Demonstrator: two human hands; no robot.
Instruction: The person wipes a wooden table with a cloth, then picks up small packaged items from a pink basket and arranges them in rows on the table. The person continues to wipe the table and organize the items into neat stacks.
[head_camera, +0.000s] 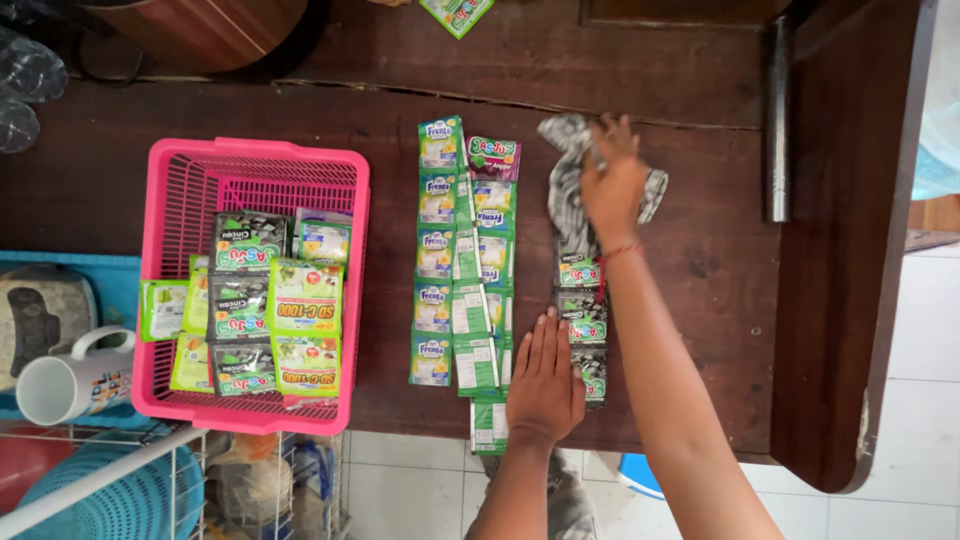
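Observation:
Strips of small drink-powder sachets lie side by side on a dark wooden table (700, 90). My left hand (545, 375) rests flat, fingers together, on the lower end of the green sachet strips (478, 290), beside the black-and-green sachet strip (583, 315). My right hand (612, 180) reaches further up and pinches the crumpled upper end of that black-and-green strip (563, 140). A blue-and-green strip (436, 250) lies leftmost.
A pink plastic basket (255, 165) holding several more sachets stands at the left. A white mug (70, 385) and a wire rack (110, 470) sit lower left. A metal bar (778, 120) runs along the table's right. Tiled floor shows below.

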